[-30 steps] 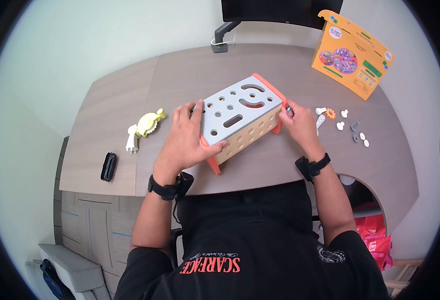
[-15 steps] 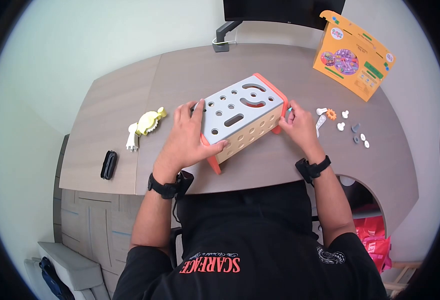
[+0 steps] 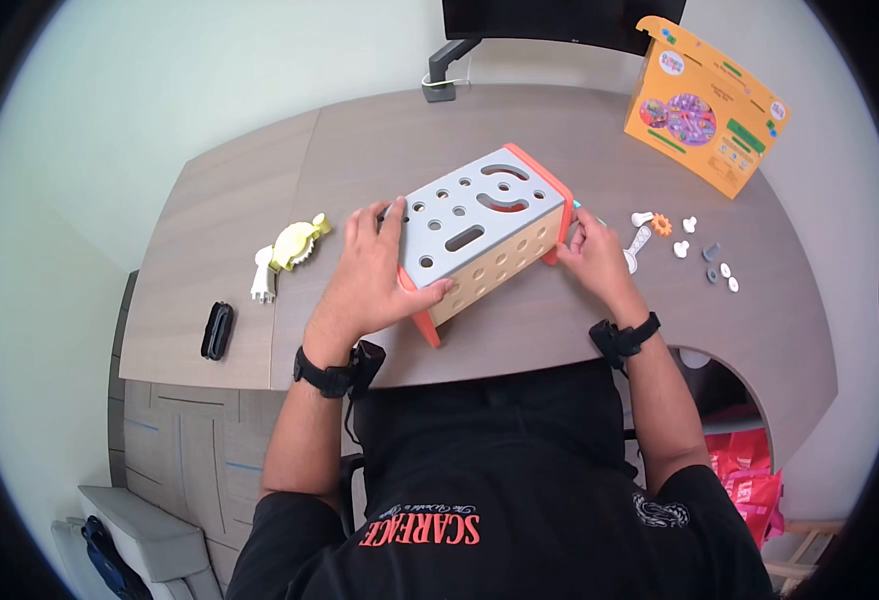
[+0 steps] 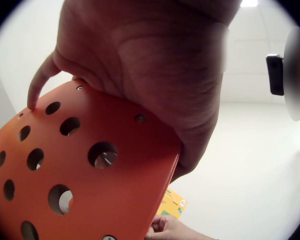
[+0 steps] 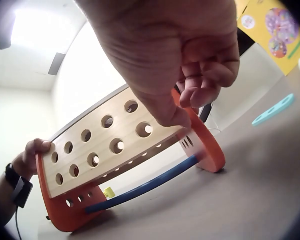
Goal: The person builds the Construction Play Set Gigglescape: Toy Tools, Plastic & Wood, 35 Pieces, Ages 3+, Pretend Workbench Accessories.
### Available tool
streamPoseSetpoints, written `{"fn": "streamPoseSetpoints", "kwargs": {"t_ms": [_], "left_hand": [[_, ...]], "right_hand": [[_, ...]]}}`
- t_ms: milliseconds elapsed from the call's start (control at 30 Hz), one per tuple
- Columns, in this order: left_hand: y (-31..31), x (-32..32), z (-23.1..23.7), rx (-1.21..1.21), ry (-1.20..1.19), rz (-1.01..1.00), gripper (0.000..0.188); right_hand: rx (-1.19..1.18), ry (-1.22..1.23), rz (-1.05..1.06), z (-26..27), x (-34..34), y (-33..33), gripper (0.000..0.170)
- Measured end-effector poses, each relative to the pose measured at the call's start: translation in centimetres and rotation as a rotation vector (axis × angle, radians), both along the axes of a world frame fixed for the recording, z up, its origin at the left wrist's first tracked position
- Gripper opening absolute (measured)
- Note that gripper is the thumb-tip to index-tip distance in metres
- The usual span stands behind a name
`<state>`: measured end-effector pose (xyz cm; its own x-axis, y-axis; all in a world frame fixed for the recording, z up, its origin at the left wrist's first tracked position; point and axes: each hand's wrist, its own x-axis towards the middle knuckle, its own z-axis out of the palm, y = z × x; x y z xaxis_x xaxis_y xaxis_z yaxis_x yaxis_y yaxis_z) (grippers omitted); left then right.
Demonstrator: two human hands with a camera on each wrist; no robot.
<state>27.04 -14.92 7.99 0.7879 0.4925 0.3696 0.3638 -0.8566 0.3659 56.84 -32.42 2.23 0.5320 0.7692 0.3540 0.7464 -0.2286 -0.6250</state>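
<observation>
A toy workbench [image 3: 480, 215] stands at an angle on the desk, with a grey perforated top, pale wooden sides and orange end panels. My left hand [image 3: 365, 275] grips its left end, fingers over the top and thumb on the wooden side. In the left wrist view the palm lies against the holed orange panel [image 4: 85, 130]. At the other end, my right hand [image 3: 597, 258] holds the edge of the right orange panel [image 5: 210, 145], thumb on the near side and fingers bent. Below the wooden side runs a blue rod [image 5: 145, 187]. A teal holed strip [image 5: 274, 110] lies beyond the right hand.
Right of the workbench lie an orange gear [image 3: 662, 224], a white holed strip [image 3: 640, 240] and several small white and grey pieces. Yellow and white toy parts [image 3: 295, 245] and a black case [image 3: 218, 331] are at left. A yellow box [image 3: 705, 115] stands at the back right.
The right hand has shifted slightly at the right end panel, its wrist turning a little, and more of a white piece shows beside it. The left hand and the workbench stay nearly still.
</observation>
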Motion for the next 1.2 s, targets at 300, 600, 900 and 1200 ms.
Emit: {"fn": "streamPoseSetpoints", "kwargs": {"t_ms": [300,600,900,1200], "left_hand": [[0.1,0.0,-0.2,0.02,-0.032,-0.017,0.115],[0.0,0.0,0.0,0.016,-0.025,-0.015,0.116],[0.2,0.1,-0.2,0.012,-0.011,-0.007,0.118],[0.1,0.1,0.0,0.014,-0.006,-0.002,0.118]], "right_hand": [[0.003,0.302,0.042,-2.8,2.8,0.4,0.029],[0.093,0.487,0.101,-2.6,2.4,0.3,0.023],[0.04,0.669,0.113,-0.9,1.8,0.0,0.023],[-0.007,0.553,0.066,-2.2,1.8,-0.1,0.026]]}}
